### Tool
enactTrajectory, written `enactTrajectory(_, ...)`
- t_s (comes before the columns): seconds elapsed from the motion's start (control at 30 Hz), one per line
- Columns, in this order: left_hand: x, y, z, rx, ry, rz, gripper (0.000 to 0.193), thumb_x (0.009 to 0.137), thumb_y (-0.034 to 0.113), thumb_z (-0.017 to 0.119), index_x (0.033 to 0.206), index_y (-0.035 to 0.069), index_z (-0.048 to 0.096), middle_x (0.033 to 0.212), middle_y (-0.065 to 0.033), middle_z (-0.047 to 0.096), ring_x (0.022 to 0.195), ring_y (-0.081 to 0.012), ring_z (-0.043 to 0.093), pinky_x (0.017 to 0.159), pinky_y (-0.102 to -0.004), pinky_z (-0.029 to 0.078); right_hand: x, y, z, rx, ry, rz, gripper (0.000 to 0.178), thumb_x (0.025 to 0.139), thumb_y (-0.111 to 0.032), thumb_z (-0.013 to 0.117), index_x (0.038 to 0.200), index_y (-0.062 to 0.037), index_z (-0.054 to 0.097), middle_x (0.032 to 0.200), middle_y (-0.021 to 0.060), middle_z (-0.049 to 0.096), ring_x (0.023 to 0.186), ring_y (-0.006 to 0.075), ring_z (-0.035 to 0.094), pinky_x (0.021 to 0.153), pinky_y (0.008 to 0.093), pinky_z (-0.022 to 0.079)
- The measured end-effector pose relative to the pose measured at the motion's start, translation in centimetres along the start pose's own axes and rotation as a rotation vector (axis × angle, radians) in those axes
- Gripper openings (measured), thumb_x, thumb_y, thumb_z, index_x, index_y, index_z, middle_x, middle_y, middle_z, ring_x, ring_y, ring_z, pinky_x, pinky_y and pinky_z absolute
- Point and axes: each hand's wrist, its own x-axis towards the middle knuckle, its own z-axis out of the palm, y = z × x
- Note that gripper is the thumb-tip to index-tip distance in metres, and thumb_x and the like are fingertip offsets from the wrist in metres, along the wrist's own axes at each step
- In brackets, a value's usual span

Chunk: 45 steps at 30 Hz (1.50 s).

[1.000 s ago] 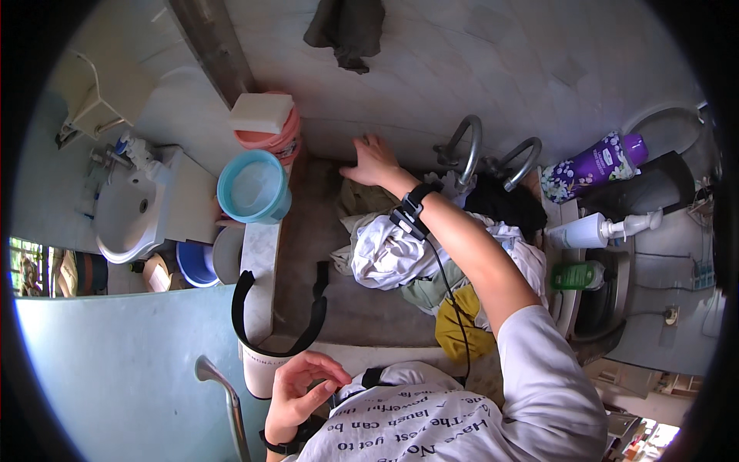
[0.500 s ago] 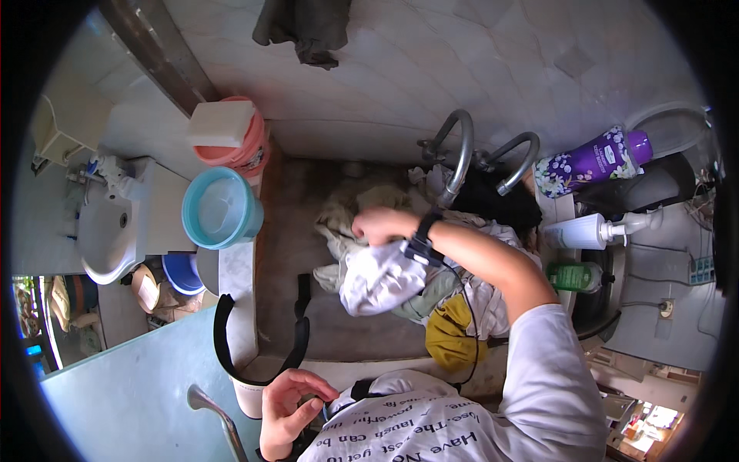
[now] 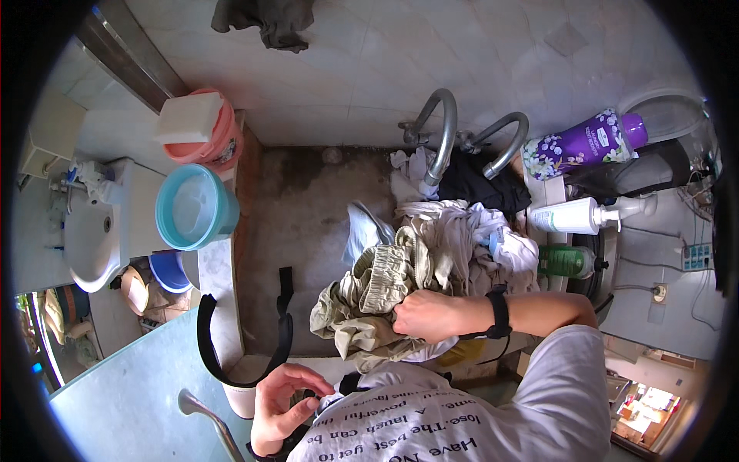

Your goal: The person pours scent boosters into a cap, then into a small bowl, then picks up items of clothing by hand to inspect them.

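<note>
My right hand (image 3: 426, 316) is closed in a fist on khaki elastic-waist pants (image 3: 382, 281), at the near side of a clothes heap in a stone sink (image 3: 315, 208). The gathered waistband faces up, and folds of cloth hang over the sink's near side. White and pale garments (image 3: 512, 250) lie to the right, a light blue cloth (image 3: 363, 233) behind, and a black cloth (image 3: 479, 185) under the taps. A bit of mustard-yellow cloth (image 3: 463, 353) shows below my right forearm. My left hand (image 3: 289, 404) hangs empty before my shirt, fingers curved and apart.
Two curved metal taps (image 3: 445, 138) rise at the back. On the right stand a purple pouch (image 3: 577, 146), a white pump bottle (image 3: 566, 215) and a green bottle (image 3: 564, 262). A turquoise bucket (image 3: 225, 215) and pink bucket (image 3: 219, 142) sit left. A black strap (image 3: 286, 323) loops over the near-left edge.
My right hand has come nearer, drawing the khaki pants toward me over the heap. The white cloth in front is now mostly covered, and a light blue cloth shows behind. The left hand stays put.
</note>
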Motion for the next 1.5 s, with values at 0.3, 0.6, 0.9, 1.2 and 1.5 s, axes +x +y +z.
enactTrajectory(0.3,0.6,-0.4,0.5,0.051,0.014,-0.020,0.029,0.079,0.008,0.065,0.101,-0.006,0.054,0.092,-0.0167,0.065,0.088,-0.0224,0.063,0.082,-0.0343,0.048,1.5,-1.0,1.2,-0.261,0.469,0.013,0.007,0.072,-0.012,0.058,0.074,-0.0067,0.054,0.081,0.0066,0.050,0.086,0.0194,0.054,0.058,0.0276,0.047)
enactTrajectory(0.6,1.0,-1.2,0.7,0.079,0.037,0.005,0.030,0.083,0.013,0.067,0.101,-0.006,0.054,0.088,-0.0164,0.065,0.085,-0.0211,0.063,0.080,-0.0322,0.050,-0.6,-0.6,-0.4,-0.135,0.645,0.085,0.029,0.085,-0.011,0.049,0.111,0.0015,0.053,0.134,0.0236,0.043,0.128,0.0361,0.039,0.105,0.0554,0.031)
enactTrajectory(0.9,0.2,-2.3,1.8,0.134,0.061,0.063,0.029,0.084,0.014,0.065,0.103,-0.005,0.053,0.089,-0.0139,0.065,0.084,-0.0186,0.063,0.075,-0.0273,0.048,-10.8,4.8,0.4,-0.045,0.813,0.636,0.026,0.080,-0.004,0.054,0.105,-0.0045,0.061,0.092,0.0100,0.067,0.093,0.0258,0.062,0.095,0.0439,0.039)
enactTrajectory(1.2,-1.3,-4.1,5.5,0.432,0.084,0.124,0.020,0.084,0.002,0.060,0.102,-0.003,0.054,0.093,-0.0095,0.064,0.085,-0.0162,0.064,0.077,-0.0265,0.049,-16.6,8.5,2.5,0.051,1.035,0.755,0.033,0.081,-0.009,0.054,0.112,0.0014,0.057,0.111,0.0207,0.061,0.105,0.0344,0.057,0.093,0.0400,0.044)
enactTrajectory(1.5,-0.2,-5.5,9.4,0.716,-0.051,0.298,0.025,0.075,-0.002,0.064,0.099,-0.001,0.058,0.094,-0.0112,0.062,0.083,-0.0204,0.065,0.074,-0.0293,0.051,-15.8,14.2,-0.5,0.091,0.741,0.988,0.054,0.082,-0.018,0.055,0.129,0.0039,0.042,0.132,0.0233,0.045,0.124,0.0354,0.043,0.104,0.0382,0.036)
